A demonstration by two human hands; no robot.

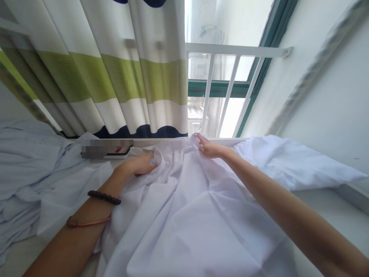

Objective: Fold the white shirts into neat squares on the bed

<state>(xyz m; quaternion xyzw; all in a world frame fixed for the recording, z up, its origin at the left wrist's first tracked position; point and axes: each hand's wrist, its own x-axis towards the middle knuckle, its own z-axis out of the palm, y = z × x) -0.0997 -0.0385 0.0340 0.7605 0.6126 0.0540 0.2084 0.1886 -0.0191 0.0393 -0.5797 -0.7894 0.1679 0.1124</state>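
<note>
A large sheet of thin white cloth (201, 219), creased and possibly a garment, spreads in front of me. At its far edge my right hand (210, 148) is closed, pinching a bit of the fabric between thumb and fingers. My left hand (144, 163) grips a gathered fold of the same cloth farther left; the fabric covers its fingertips. On my left wrist are a dark bead bracelet (103, 197) and a reddish cord (89, 222). Much of the cloth's near part runs out of view at the bottom.
More pale crumpled fabric (25, 165) lies at the left, beside a partly blurred flat box (115, 149). A white pillow-like bundle (294, 159) rests at the right wall. Behind are a striped curtain (115, 77), a white railing (230, 49) and a window.
</note>
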